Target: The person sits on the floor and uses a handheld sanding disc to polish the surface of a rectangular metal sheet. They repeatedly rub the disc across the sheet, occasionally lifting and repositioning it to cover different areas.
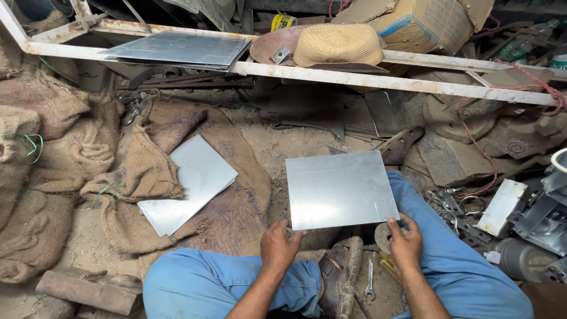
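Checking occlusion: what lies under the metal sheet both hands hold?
Under the metal sheet, a blue-trousered knee and dirt floor show at its edges. Left hand and right hand grip its near edge; the rest is covered.

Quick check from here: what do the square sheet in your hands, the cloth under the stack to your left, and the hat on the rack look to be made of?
Square sheet, held by left hand and right hand: thin metal, probably galvanised steel or aluminium; dull grey sheen, crisp flat edges.
Cloth: coarse brown jute-like sacking, weave visible.
Hat: woven straw or similar fibre, tan, open mesh.
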